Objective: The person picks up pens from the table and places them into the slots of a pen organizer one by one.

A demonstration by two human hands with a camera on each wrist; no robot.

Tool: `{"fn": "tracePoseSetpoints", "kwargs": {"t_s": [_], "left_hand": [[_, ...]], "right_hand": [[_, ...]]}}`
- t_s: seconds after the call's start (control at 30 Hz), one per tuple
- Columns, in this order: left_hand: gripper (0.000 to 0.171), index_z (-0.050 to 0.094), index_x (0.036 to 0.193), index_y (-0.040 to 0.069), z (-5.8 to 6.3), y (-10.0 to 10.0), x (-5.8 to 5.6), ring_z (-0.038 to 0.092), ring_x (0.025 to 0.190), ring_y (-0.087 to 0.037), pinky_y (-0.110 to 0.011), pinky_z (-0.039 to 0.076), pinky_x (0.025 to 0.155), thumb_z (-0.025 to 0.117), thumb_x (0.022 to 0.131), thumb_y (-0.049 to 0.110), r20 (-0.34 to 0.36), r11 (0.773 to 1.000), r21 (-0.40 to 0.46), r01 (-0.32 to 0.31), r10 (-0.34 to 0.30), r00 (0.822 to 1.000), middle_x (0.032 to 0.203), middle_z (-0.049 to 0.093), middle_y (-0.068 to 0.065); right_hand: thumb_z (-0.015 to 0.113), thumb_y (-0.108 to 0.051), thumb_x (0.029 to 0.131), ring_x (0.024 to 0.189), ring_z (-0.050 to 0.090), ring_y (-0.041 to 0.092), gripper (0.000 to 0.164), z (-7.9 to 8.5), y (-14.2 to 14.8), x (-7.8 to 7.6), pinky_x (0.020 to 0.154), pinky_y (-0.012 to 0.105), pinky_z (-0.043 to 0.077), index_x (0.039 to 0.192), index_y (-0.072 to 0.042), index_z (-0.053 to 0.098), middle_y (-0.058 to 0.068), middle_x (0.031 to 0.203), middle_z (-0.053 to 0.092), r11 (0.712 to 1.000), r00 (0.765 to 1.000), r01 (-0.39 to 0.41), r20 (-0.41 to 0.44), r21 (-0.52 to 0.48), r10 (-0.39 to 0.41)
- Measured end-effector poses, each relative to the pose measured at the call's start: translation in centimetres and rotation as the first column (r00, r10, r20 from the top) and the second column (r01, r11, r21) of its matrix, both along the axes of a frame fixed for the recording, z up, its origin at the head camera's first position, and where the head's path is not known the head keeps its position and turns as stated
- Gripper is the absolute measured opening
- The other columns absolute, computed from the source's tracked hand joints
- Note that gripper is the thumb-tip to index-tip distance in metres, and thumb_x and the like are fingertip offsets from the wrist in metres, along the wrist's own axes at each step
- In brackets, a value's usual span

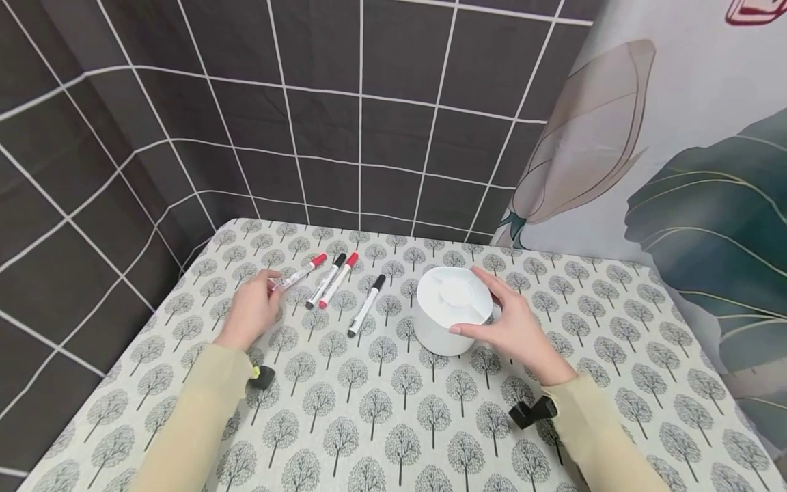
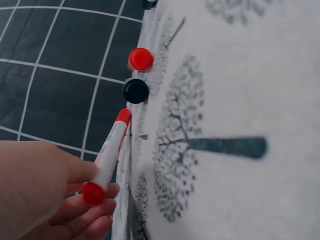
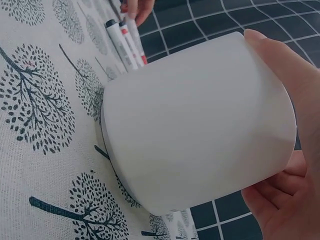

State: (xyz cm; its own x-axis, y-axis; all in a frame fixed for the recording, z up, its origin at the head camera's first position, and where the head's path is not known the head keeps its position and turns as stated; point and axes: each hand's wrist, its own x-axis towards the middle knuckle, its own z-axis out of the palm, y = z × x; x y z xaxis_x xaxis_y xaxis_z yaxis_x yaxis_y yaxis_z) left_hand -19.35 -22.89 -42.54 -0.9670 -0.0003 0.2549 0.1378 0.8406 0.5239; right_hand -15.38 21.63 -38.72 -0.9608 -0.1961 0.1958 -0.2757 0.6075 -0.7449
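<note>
My left hand (image 1: 249,311) pinches a white whiteboard marker with red ends (image 1: 299,273) between thumb and fingers, at the left of the table. The left wrist view shows that marker (image 2: 109,156) lying across the fingers, one red end by the thumb. On the right, my right hand (image 1: 519,331) grips a white round desk organizer (image 1: 444,336) by its upper rim, thumb at the near side and fingers round the far side. Its top has a ring-shaped centre and dividers. In the right wrist view, the organizer's smooth wall (image 3: 195,125) fills the middle.
Between the hands lie a black-capped marker (image 1: 326,281), a red-capped marker (image 1: 339,280) beside it, and another black-capped marker (image 1: 367,306) nearer the organizer. A tree-print cloth (image 1: 375,403) covers the table. Dark grid-patterned fabric (image 1: 320,123) stands behind, with a leaf-print curtain (image 1: 695,225) at right.
</note>
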Motion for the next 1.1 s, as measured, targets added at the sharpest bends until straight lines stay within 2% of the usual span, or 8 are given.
{"fn": "tracePoseSetpoints", "kwargs": {"t_s": [0.1,0.2,0.3,0.47,0.67,0.73,0.9,1.1], "left_hand": [[0.03,0.059,0.128,-0.006,0.3,0.0,0.0,0.065,0.078,-0.034,-0.047,0.056,0.066,0.059,0.101,0.005,-0.027,0.997,0.074,-0.03,0.032,0.999,0.101,0.068,-0.025],[0.031,0.06,0.129,-0.006,0.8,0.0,-0.2,0.067,0.09,-0.036,-0.048,0.058,0.077,0.061,0.101,0.008,-0.03,0.977,0.204,-0.066,0.074,0.997,0.107,0.068,-0.025],[0.034,0.061,0.13,-0.004,1.6,0.2,-0.5,0.067,0.102,-0.035,-0.045,0.057,0.089,0.066,0.099,0.01,-0.025,0.932,0.345,-0.11,0.126,0.992,0.114,0.068,-0.023],[0.037,0.064,0.129,0.0,3.2,0.9,-0.8,0.067,0.107,-0.026,-0.029,0.056,0.092,0.072,0.096,0.015,-0.054,0.85,0.51,-0.13,0.183,0.982,0.117,0.07,-0.017],[0.034,0.068,0.124,-0.001,5.1,2.4,-0.8,0.068,0.104,-0.015,-0.023,0.054,0.094,0.077,0.093,0.011,-0.171,0.73,0.684,-0.001,0.162,0.972,0.117,0.071,-0.013],[0.032,0.07,0.122,0.0,5.9,3.1,-0.6,0.068,0.103,-0.013,-0.025,0.054,0.095,0.078,0.092,0.008,-0.223,0.703,0.709,0.052,0.153,0.963,0.117,0.071,-0.013],[0.029,0.073,0.121,0.003,7.5,5.0,-0.1,0.069,0.103,-0.013,-0.027,0.054,0.096,0.077,0.092,0.004,-0.326,0.669,0.723,0.169,0.115,0.939,0.114,0.073,-0.012],[0.03,0.074,0.121,0.004,9.1,7.3,0.4,0.07,0.105,-0.018,-0.031,0.054,0.096,0.076,0.091,0.001,-0.394,0.611,0.74,0.283,0.053,0.917,0.114,0.074,-0.011]], "right_hand": [[0.097,-0.048,0.063,0.139,0.042,0.038,0.116,0.0,0.0,0.0,0.113,0.063,0.033,0.158,-0.016,0.038,0.013,0.16,0.036,1.0,1.0,0.005,0.004,0.007,-0.005],[0.097,-0.047,0.063,0.14,0.041,0.038,0.116,0.0,0.0,0.1,0.112,0.064,0.033,0.158,-0.016,0.038,0.013,0.16,0.035,1.0,1.0,0.009,0.006,0.009,-0.01],[0.097,-0.048,0.063,0.14,0.04,0.039,0.116,0.0,-0.1,0.1,0.112,0.065,0.032,0.158,-0.016,0.038,0.013,0.16,0.035,1.0,1.0,0.014,0.007,0.014,-0.014],[0.096,-0.05,0.063,0.14,0.04,0.039,0.116,0.0,-0.1,0.1,0.111,0.067,0.032,0.159,-0.019,0.037,0.013,0.161,0.034,1.0,1.0,0.018,0.009,0.025,-0.018],[0.096,-0.049,0.064,0.139,0.042,0.039,0.117,0.0,-0.1,0.0,0.112,0.064,0.034,0.159,-0.019,0.036,0.014,0.161,0.033,1.0,1.0,0.011,0.018,0.012,-0.011],[0.096,-0.049,0.064,0.139,0.042,0.039,0.117,0.0,0.0,-0.1,0.112,0.063,0.034,0.159,-0.02,0.036,0.012,0.162,0.033,1.0,1.0,0.009,0.02,0.008,-0.009],[0.096,-0.048,0.064,0.139,0.042,0.038,0.116,0.0,-0.1,0.0,0.113,0.06,0.035,0.159,-0.019,0.036,0.01,0.162,0.033,1.0,1.0,0.002,0.023,-0.002,-0.002],[0.097,-0.045,0.065,0.139,0.043,0.038,0.115,0.0,0.0,0.0,0.113,0.059,0.036,0.159,-0.021,0.036,0.011,0.162,0.033,1.0,1.0,-0.004,0.021,-0.017,0.005]]}}
